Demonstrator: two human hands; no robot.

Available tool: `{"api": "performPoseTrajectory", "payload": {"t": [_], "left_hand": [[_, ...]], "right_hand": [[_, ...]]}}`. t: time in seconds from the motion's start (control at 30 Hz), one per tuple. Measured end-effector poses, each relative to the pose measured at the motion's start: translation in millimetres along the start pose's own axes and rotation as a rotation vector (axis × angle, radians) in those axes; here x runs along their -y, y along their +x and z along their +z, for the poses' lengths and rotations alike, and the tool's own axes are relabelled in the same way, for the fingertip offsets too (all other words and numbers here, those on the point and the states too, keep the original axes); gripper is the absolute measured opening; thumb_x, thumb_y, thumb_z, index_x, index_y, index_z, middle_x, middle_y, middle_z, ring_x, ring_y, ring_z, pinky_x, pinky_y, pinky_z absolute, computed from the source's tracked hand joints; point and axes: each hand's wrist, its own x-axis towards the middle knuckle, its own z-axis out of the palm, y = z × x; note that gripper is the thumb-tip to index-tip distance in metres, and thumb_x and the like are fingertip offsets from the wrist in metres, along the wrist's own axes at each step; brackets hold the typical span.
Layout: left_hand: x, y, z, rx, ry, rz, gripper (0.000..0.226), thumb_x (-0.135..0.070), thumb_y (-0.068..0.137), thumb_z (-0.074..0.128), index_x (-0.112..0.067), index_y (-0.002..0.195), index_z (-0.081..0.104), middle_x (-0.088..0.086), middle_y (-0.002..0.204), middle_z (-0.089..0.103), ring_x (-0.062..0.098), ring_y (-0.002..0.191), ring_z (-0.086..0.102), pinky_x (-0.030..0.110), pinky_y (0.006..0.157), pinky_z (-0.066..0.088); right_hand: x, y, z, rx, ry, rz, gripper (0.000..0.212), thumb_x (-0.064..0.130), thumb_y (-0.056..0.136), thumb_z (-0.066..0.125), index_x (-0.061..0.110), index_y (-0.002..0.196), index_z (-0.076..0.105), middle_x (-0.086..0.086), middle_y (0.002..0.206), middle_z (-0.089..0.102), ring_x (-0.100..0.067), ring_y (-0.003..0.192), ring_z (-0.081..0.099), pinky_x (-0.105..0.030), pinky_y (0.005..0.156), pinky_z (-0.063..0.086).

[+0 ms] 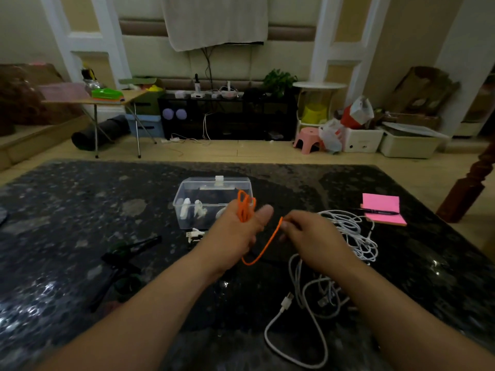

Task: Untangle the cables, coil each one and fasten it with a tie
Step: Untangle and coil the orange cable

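While left hand [235, 231] carries orange cable [265, 247] loops on straight fingers | right hand [308, 236] pinches its tail | best wind even, taut loops.

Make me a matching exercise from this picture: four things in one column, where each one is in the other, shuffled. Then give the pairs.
1. orange cable
2. white cables
3. clear box
4. pen

A. lies on the pink notepad
B. in a loose tangle on the table
C. looped over the left hand, pinched by the right hand
D. stands on the table beyond the left hand

Pairs: 1-C, 2-B, 3-D, 4-A
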Motion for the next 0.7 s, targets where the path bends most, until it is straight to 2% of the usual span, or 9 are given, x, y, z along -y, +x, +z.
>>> {"api": "performPoseTrajectory", "payload": {"t": [0.1,0.17,0.23,0.3,0.4,0.47,0.53,0.63,0.7], "left_hand": [[5.6,-1.0,6.1,0.203,0.151,-0.044,0.039,-0.042,0.093,0.078,-0.011,0.105,0.059,0.008,0.082,0.059,0.010,0.073,0.056,0.027,0.071,0.049],[10.6,1.5,7.2,0.264,0.197,-0.050,0.029,-0.034,0.096,0.076,-0.013,0.112,0.065,0.003,0.085,0.065,0.008,0.078,0.060,0.033,0.078,0.050],[13.0,3.5,8.0,0.252,0.214,-0.006,0.019,-0.025,0.100,0.071,-0.015,0.115,0.065,0.010,0.095,0.071,0.018,0.086,0.068,0.041,0.085,0.054],[12.1,2.0,12.0,0.206,0.233,0.004,0.030,-0.029,0.095,0.075,-0.018,0.118,0.061,0.010,0.105,0.074,0.026,0.099,0.072,0.046,0.091,0.058],[19.5,4.1,17.3,0.070,0.336,0.023,0.036,-0.039,0.084,0.078,-0.024,0.111,0.059,-0.001,0.095,0.074,0.018,0.088,0.072,0.047,0.084,0.060],[24.0,5.0,23.2,0.142,0.248,0.047,0.024,-0.030,0.092,0.069,-0.027,0.116,0.066,0.001,0.103,0.078,0.022,0.098,0.075,0.049,0.089,0.061],[21.1,3.3,28.5,0.145,0.080,0.033,0.023,-0.009,0.102,0.061,-0.021,0.117,0.073,0.009,0.107,0.080,0.022,0.102,0.076,0.041,0.090,0.062],[16.3,4.3,26.0,-0.010,-0.102,-0.073,0.017,-0.008,0.107,0.055,-0.001,0.104,0.070,0.015,0.094,0.079,0.017,0.084,0.072,0.024,0.075,0.057],[15.4,6.5,21.0,-0.040,-0.282,-0.153,0.015,-0.010,0.108,0.053,-0.004,0.105,0.066,0.012,0.088,0.078,0.020,0.084,0.072,0.032,0.082,0.056]], "right_hand": [[9.3,-1.0,-6.0,-0.024,0.200,0.012,0.011,0.034,0.095,0.067,0.028,0.092,0.076,0.011,0.082,0.076,-0.010,0.080,0.070,-0.040,0.076,0.057],[15.2,-2.5,-8.9,-0.007,0.322,0.035,0.008,0.028,0.094,0.072,0.027,0.090,0.079,0.010,0.080,0.077,-0.007,0.075,0.071,-0.035,0.071,0.057],[20.6,-4.8,-14.2,0.002,0.436,0.081,0.007,0.021,0.093,0.077,0.024,0.089,0.081,0.006,0.077,0.078,-0.007,0.068,0.070,-0.033,0.066,0.057],[25.7,-7.0,-20.5,-0.010,0.531,0.124,0.007,0.016,0.092,0.079,0.021,0.089,0.081,0.003,0.076,0.078,-0.009,0.067,0.072,-0.034,0.066,0.060],[33.1,-11.3,-21.4,-0.045,0.561,0.141,0.006,0.015,0.089,0.081,0.021,0.086,0.080,0.001,0.074,0.079,-0.009,0.064,0.071,-0.033,0.065,0.056],[39.2,-15.4,-21.1,-0.010,0.513,0.101,0.007,0.017,0.090,0.080,0.024,0.087,0.080,0.005,0.075,0.079,-0.007,0.063,0.071,-0.030,0.062,0.053],[43.6,-17.7,-28.2,0.015,0.529,0.057,0.012,0.015,0.093,0.076,0.027,0.091,0.079,0.005,0.080,0.080,-0.012,0.070,0.075,-0.032,0.061,0.057],[32.7,-12.7,-45.4,-0.096,0.594,0.104,0.016,0.013,0.098,0.069,0.028,0.097,0.076,0.005,0.093,0.081,-0.011,0.091,0.076,-0.031,0.077,0.061],[15.8,-7.9,-54.3,-0.116,0.523,0.160,0.021,0.011,0.098,0.065,0.028,0.101,0.075,0.007,0.101,0.080,-0.007,0.100,0.073,-0.030,0.086,0.056]]}}
